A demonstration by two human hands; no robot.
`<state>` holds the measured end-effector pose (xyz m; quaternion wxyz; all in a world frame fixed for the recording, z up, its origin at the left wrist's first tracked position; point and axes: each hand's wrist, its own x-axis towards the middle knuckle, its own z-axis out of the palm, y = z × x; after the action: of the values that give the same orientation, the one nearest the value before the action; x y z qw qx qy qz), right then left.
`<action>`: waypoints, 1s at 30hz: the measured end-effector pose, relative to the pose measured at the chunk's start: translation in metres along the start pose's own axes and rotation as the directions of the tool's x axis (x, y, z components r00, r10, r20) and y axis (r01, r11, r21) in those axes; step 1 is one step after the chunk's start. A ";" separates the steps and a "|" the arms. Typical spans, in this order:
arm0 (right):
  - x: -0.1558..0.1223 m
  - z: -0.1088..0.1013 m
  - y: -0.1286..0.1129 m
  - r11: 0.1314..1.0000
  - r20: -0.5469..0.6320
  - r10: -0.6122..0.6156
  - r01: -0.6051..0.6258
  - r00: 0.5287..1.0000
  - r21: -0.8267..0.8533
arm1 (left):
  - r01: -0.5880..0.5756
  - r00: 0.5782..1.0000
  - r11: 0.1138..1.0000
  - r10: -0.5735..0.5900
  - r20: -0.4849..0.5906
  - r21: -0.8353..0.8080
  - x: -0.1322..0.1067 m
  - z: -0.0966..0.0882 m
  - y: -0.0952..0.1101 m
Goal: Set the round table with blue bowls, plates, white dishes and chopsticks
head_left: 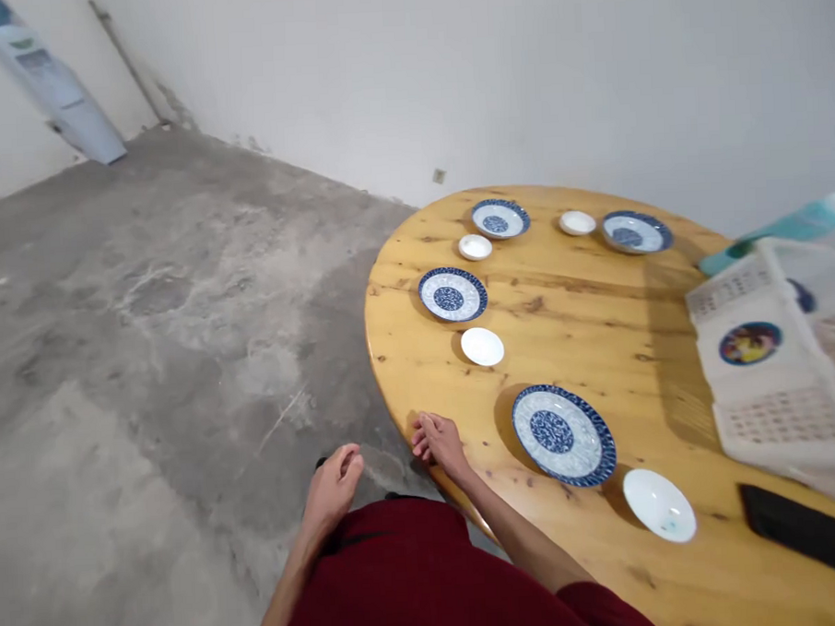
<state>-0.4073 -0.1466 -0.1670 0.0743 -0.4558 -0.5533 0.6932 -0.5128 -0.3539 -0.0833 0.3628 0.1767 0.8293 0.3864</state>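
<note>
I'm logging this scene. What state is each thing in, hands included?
Left hand: loosely curled, nothing visible in it.
Right hand: loosely curled, nothing visible in it.
Blue-rimmed plates: face up.
White bowls: face up; nearest has bluish marks.
White basket: on the table; contents unclear.
Black object: lying flat.
Water dispenser: standing; power unclear.

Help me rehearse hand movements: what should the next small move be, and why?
I'd probably move the right hand toward the small white bowl nearest it. That hand appears empty, at the edge of the table, and only bare wood shows between it and the bowl, so the way looks unobstructed.
</note>
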 end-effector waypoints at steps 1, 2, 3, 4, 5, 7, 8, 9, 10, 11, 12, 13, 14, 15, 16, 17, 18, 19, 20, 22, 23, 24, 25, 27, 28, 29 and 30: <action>0.002 0.003 0.000 1.000 -0.038 -0.009 0.009 0.999 -0.005 | -0.006 1.000 1.000 0.007 0.018 -0.018 0.009 -0.015 -0.003; 0.003 0.005 0.001 1.000 -0.075 -0.023 0.022 0.997 -0.013 | -0.012 0.999 0.999 0.014 0.036 -0.032 0.018 -0.030 -0.005; 0.003 0.008 0.002 0.999 -0.111 -0.043 0.040 0.993 -0.023 | -0.021 0.998 0.999 0.023 0.050 -0.038 0.027 -0.045 -0.006; 0.003 0.010 0.003 0.998 -0.151 -0.061 0.057 0.987 -0.034 | -0.031 0.998 0.999 0.033 0.060 -0.037 0.035 -0.058 -0.007; 0.002 0.013 0.003 0.997 -0.195 -0.077 0.070 0.978 -0.044 | -0.040 0.997 0.999 0.041 0.069 -0.026 0.043 -0.071 -0.008; 0.001 0.018 0.003 0.995 -0.289 -0.098 0.084 0.952 -0.059 | -0.055 0.994 0.998 0.054 0.090 0.012 0.058 -0.092 -0.008; 0.001 0.021 0.002 0.994 -0.332 -0.104 0.087 0.937 -0.065 | -0.067 0.992 0.997 0.064 0.106 0.032 0.065 -0.099 -0.007; 0.001 0.023 0.001 0.994 -0.367 -0.108 0.088 0.924 -0.070 | -0.083 0.989 0.995 0.076 0.128 0.050 0.072 -0.105 -0.006; 0.002 0.025 -0.001 0.993 -0.393 -0.112 0.090 0.913 -0.073 | -0.104 0.983 0.993 0.093 0.155 0.063 0.079 -0.110 -0.005; 0.003 0.026 -0.002 0.993 -0.414 -0.114 0.091 0.903 -0.075 | -0.128 0.976 0.989 0.113 0.188 0.070 0.086 -0.113 -0.004; 0.005 0.028 -0.004 0.993 -0.433 -0.112 0.089 0.895 -0.074 | -0.150 0.965 0.986 0.130 0.226 0.074 0.092 -0.116 -0.002; 0.007 0.028 -0.006 0.994 -0.452 -0.105 0.083 0.886 -0.069 | -0.170 0.953 0.982 0.144 0.266 0.080 0.099 -0.118 -0.001; 0.009 0.029 -0.007 0.995 -0.475 -0.094 0.074 0.875 -0.059 | -0.187 0.940 0.979 0.152 0.304 0.087 0.106 -0.119 0.000; 0.012 0.030 -0.009 0.997 -0.505 -0.080 0.065 0.860 -0.046 | -0.201 0.928 0.975 0.157 0.338 0.099 0.114 -0.121 0.002; 0.014 0.030 -0.010 0.998 -0.537 -0.065 0.058 0.841 -0.030 | -0.215 0.917 0.970 0.161 0.365 0.112 0.122 -0.123 0.003; 0.015 0.032 -0.012 0.998 -0.573 -0.051 0.054 0.818 -0.011 | -0.227 0.908 0.966 0.164 0.387 0.123 0.131 -0.125 0.004; 0.017 0.034 -0.013 0.999 -0.614 -0.035 0.053 0.789 0.010 | -0.237 0.900 0.963 0.168 0.403 0.128 0.140 -0.127 0.005; 0.020 0.037 -0.015 0.998 -0.660 -0.020 0.056 0.751 0.034 | -0.243 0.894 0.962 0.171 0.414 0.126 0.151 -0.131 0.006; 0.023 0.041 -0.018 0.996 -0.705 -0.004 0.063 0.709 0.058 | -0.247 0.890 0.962 0.176 0.420 0.118 0.163 -0.135 0.007; 0.034 0.054 -0.027 0.992 -0.763 0.019 0.083 0.646 0.095 | -0.252 0.887 0.963 0.190 0.422 0.096 0.190 -0.145 0.009; 0.042 0.062 -0.033 0.990 -0.770 0.016 0.095 0.638 0.100 | -0.253 0.887 0.963 0.195 0.418 0.089 0.205 -0.152 0.010; 0.053 0.072 -0.042 0.990 -0.765 0.005 0.107 0.644 0.097 | -0.252 0.890 0.964 0.195 0.412 0.089 0.221 -0.160 0.012; 0.067 0.083 -0.053 0.989 -0.750 -0.015 0.119 0.662 0.086 | -0.245 0.895 0.965 0.188 0.406 0.094 0.238 -0.169 0.015; 0.099 0.107 -0.081 0.986 -0.708 -0.070 0.157 0.703 0.059 | -0.224 0.907 0.968 0.163 0.388 0.117 0.272 -0.189 0.024; 0.118 0.120 -0.097 0.982 -0.687 -0.099 0.184 0.720 0.051 | -0.215 0.912 0.968 0.152 0.380 0.129 0.289 -0.199 0.031; 0.137 0.133 -0.114 0.976 -0.664 -0.125 0.213 0.737 0.053 | -0.212 0.916 0.967 0.147 0.373 0.139 0.305 -0.208 0.040; 0.156 0.146 -0.131 0.970 -0.640 -0.141 0.234 0.755 0.063 | -0.215 0.918 0.966 0.149 0.369 0.145 0.321 -0.217 0.050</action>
<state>-0.6536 -0.1041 -0.1476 0.3563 -0.5974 -0.4893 0.5261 -0.8887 -0.2494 -0.0989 0.4511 0.3525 0.7620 0.3026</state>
